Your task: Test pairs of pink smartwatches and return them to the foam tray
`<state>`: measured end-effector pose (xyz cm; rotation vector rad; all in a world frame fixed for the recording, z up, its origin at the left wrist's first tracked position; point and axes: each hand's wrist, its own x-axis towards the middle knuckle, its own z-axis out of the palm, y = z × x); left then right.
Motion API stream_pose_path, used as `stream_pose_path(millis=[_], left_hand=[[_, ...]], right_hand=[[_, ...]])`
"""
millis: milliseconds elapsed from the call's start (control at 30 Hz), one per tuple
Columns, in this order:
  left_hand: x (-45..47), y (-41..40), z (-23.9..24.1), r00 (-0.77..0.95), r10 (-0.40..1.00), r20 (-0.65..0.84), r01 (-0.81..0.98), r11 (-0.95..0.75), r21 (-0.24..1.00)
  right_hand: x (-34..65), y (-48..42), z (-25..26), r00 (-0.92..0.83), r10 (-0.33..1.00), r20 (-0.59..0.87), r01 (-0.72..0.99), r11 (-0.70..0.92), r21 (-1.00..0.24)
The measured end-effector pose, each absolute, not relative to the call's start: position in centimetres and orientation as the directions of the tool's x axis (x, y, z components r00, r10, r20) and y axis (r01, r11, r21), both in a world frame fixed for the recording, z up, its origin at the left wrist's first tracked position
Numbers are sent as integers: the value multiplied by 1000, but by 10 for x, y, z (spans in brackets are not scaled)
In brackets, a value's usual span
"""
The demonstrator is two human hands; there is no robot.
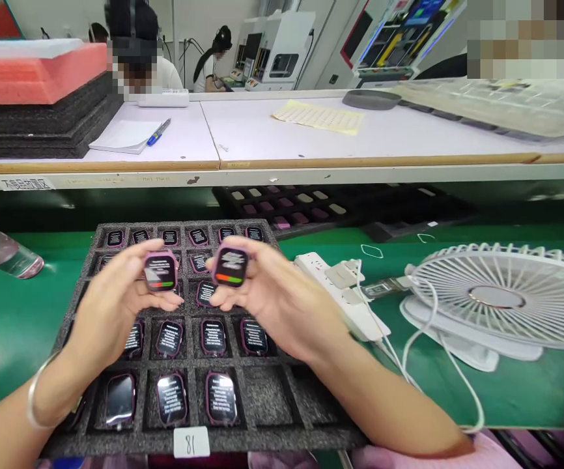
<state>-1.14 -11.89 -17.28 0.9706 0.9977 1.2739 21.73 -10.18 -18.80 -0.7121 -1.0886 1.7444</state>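
My left hand (111, 296) grips a smartwatch (160, 271) with a purple case, its lit screen showing text above a green bar. In my right hand (282, 293) is a second smartwatch (230, 266), held between thumb and fingers, with an orange and green bar on its screen. Both watches are above a dark foam tray (267, 400) divided into compartments. Several similar watches lie in it, such as one in the front row (221, 398), most with lit text. Two front-right compartments hold no watch. My hands and forearms hide part of the tray.
A white power strip (318, 277) and a white fan (501, 296) with cables stand at the right. A bottle (3, 247) lies at the left. Behind, a shelf (247, 140) bears foam sheets (32, 124), a notepad (126, 135) and a pen (159, 132). People sit beyond.
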Motion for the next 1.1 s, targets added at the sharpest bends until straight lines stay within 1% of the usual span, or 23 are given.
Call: stream_pose_path(millis=[67, 133, 300, 533, 867, 1000, 1100], left_hand=[[-4, -113, -182, 77, 988, -135, -257, 151, 955], [1, -109, -190, 114, 977, -181, -216, 202, 955], [5, -109, -198, 130, 986, -109, -135, 127, 983], [6, -109, -197, 101, 994, -33, -138, 47, 989], [4, -109, -204, 94, 996, -10, -85, 18, 996], [6, -109, -202, 102, 995, 3, -129, 10, 992], [7, -110, -200, 117, 993, -20, -179, 41, 983]], right_hand=[[209, -91, -199, -482, 874, -65, -454, -313, -835], [204, -83, -209, -518, 848, -111, -438, -375, -817], [200, -83, -217, -500, 863, -74, -392, -301, -869], [199, -85, -217, -510, 860, -30, -381, -257, -888], [198, -85, -219, -519, 855, -7, -367, -230, -901], [198, -85, -218, -519, 855, -2, -382, -233, -894], [198, -86, -216, -492, 871, -20, -390, -240, -889]])
